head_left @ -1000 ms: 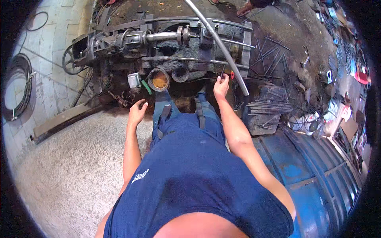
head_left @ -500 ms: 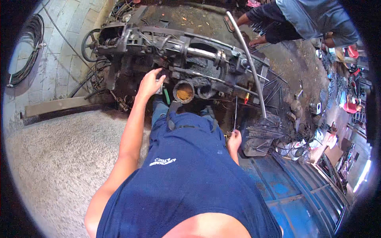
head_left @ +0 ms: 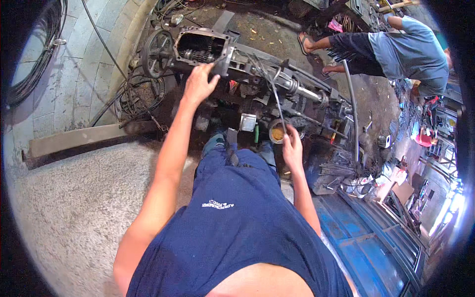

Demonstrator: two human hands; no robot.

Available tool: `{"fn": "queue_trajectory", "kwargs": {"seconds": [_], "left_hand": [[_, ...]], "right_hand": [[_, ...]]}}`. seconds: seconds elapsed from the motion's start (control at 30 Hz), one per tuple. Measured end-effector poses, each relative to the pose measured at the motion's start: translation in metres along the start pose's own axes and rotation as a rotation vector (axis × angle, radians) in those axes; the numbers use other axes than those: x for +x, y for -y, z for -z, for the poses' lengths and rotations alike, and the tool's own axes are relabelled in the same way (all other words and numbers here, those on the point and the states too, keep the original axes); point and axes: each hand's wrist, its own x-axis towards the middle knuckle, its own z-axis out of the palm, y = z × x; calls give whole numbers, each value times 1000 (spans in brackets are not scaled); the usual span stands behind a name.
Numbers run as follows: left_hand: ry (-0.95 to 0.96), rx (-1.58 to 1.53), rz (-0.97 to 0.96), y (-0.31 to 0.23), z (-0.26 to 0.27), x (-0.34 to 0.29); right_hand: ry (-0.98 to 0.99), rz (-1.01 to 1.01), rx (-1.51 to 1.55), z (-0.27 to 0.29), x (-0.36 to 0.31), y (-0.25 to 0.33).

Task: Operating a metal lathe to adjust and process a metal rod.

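Observation:
My left hand (head_left: 199,85) lies at the near edge of the machine's open gear housing (head_left: 202,32), thumb apart from the fingers; nothing shows in its grasp. Gears and shafts are visible inside the uncovered housing. Closed around a thin metal rod (head_left: 277,98), my right hand (head_left: 293,147) is in front of the machine, and the rod slants up and left over the bed of the machine (head_left: 297,88). Just left of that hand sits a round container (head_left: 272,138) with yellowish-brown stuff in it. A green-handled tool (head_left: 257,132) and a small pale square box (head_left: 247,122) are beside the container.
A handwheel (head_left: 158,53) is at the machine's left end. Farther right, a long bar (head_left: 351,109) stands near a barefoot-sandalled person (head_left: 396,49) bending over. Several thin rods (head_left: 336,169) lie by blue metal panels (head_left: 356,232). Cables (head_left: 143,96) tangle at left.
My right hand has risen from beside my hip to the machine, carrying the rod. My left hand has moved up to the gear housing. The view has shifted, showing more of the machine's left end.

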Motion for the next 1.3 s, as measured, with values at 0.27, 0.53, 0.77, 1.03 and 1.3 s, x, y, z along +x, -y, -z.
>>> {"fn": "queue_trajectory", "kwargs": {"seconds": [0.27, 0.53, 0.77, 1.03, 1.3], "left_hand": [[-317, 238, 14, 124, 76, 68], [-34, 80, 621, 267, 84, 125], [-223, -97, 557, 232, 76, 105], [-427, -210, 539, 217, 77, 63], [-194, -9, 621, 224, 80, 115]], "right_hand": [[367, -443, 378, -141, 78, 139], [401, -737, 753, -218, 116, 157], [227, -917, 1282, -233, 120, 155], [318, -64, -713, -127, 128, 170], [323, 244, -1237, -127, 196, 252]]}}
